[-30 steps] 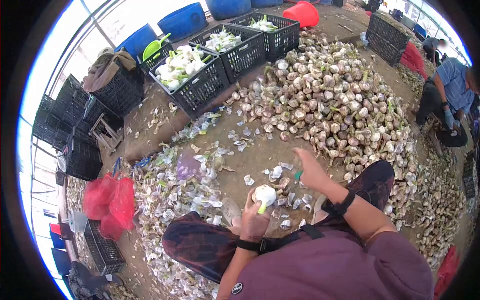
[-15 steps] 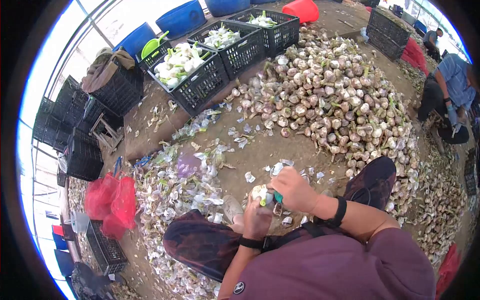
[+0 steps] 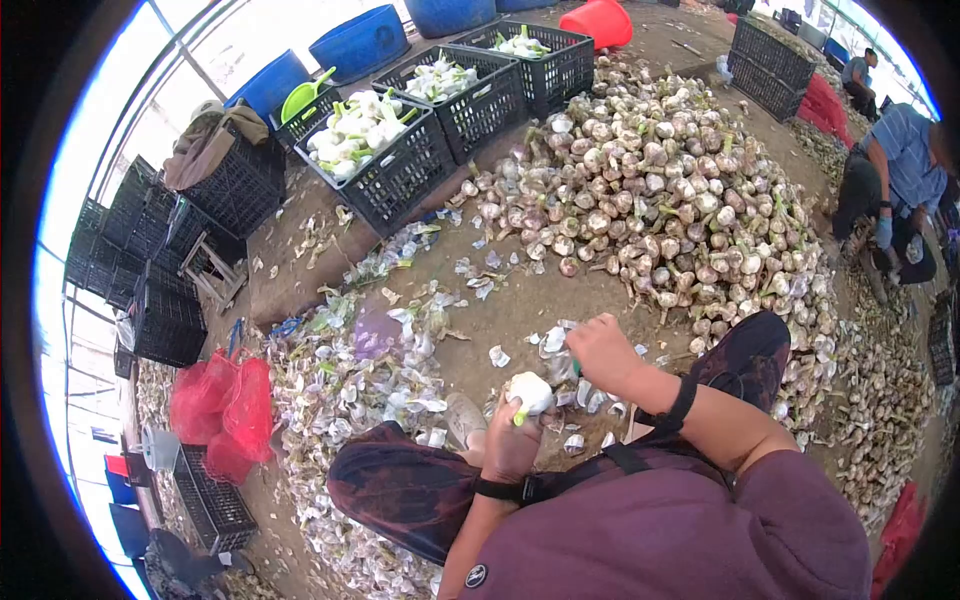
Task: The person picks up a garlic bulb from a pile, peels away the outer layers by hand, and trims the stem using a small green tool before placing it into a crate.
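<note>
My left hand [image 3: 512,445] is wrapped round a white garlic bulb [image 3: 531,391], whose green stem points down toward my lap. To the upper right of the bulb, and apart from it, is my right hand [image 3: 605,352], closed round a small green-handled tool [image 3: 576,367] that is mostly hidden by the fingers. Loose white peel [image 3: 553,340] lies on the ground just beyond the two hands.
A large pile of unpeeled garlic [image 3: 680,190] rises ahead on the right. Black crates [image 3: 400,170] with white bulbs stand ahead on the left. Peelings [image 3: 380,400] and red net bags [image 3: 225,400] lie left. A co-worker [image 3: 895,170] sits at far right.
My right hand has moved away from the bulb, up and to the right. More of the bulb's white surface shows in my left hand. The co-worker's hands at far right have shifted.
</note>
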`<move>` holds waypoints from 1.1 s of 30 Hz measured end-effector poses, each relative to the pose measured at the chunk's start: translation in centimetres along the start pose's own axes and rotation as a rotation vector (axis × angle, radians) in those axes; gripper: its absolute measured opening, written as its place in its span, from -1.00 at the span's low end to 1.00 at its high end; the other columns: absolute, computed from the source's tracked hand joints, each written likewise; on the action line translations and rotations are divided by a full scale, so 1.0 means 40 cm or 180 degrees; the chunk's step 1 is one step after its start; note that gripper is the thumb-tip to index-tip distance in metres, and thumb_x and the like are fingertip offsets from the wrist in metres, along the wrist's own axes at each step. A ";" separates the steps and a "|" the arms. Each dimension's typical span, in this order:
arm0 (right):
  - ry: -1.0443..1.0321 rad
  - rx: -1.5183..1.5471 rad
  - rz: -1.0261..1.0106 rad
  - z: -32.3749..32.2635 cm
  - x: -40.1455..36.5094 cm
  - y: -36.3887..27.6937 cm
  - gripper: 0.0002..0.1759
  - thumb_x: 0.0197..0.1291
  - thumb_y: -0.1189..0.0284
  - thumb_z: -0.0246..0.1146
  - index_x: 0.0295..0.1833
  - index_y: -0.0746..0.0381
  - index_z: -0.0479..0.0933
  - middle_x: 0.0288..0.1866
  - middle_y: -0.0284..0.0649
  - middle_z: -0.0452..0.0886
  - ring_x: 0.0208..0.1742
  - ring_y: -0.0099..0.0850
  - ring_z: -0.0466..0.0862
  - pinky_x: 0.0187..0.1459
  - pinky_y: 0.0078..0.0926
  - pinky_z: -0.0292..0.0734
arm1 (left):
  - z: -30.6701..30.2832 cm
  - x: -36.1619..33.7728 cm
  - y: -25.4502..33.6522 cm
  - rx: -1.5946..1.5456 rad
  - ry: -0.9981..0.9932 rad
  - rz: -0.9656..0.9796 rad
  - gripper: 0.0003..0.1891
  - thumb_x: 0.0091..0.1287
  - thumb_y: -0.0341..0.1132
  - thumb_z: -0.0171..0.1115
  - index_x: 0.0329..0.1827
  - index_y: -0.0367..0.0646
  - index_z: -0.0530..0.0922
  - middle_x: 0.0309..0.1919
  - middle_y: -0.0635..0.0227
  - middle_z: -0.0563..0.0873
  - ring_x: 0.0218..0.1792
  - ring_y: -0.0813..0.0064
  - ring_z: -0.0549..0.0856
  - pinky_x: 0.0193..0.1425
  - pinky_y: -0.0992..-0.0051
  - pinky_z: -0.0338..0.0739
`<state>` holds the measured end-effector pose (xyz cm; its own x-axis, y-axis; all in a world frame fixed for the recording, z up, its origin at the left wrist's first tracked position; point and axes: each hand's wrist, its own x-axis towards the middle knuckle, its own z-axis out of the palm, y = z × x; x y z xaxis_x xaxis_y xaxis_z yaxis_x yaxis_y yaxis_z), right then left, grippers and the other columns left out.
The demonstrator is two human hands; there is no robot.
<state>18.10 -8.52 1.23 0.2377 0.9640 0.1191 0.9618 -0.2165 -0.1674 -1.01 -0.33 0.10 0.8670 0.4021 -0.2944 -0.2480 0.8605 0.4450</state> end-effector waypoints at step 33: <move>0.0206 0.1740 -0.0174 -0.095 -0.003 -0.057 -0.78 0.02 0.43 0.18 -0.16 0.14 0.53 -0.26 -0.28 0.62 -0.13 -0.32 0.58 0.10 -0.21 0.30 | 0.017 0.007 -0.022 0.0872 0.0575 0.0308 -0.63 0.38 -0.20 0.05 0.16 -0.19 0.34 -0.08 0.27 0.56 -0.15 0.51 0.58 -0.12 0.55 0.49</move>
<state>16.41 -8.73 5.30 0.2139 0.9564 0.1987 0.7667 -0.0383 -0.6409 -0.24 -1.19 0.18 0.7484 0.5478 -0.3738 -0.1789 0.7095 0.6816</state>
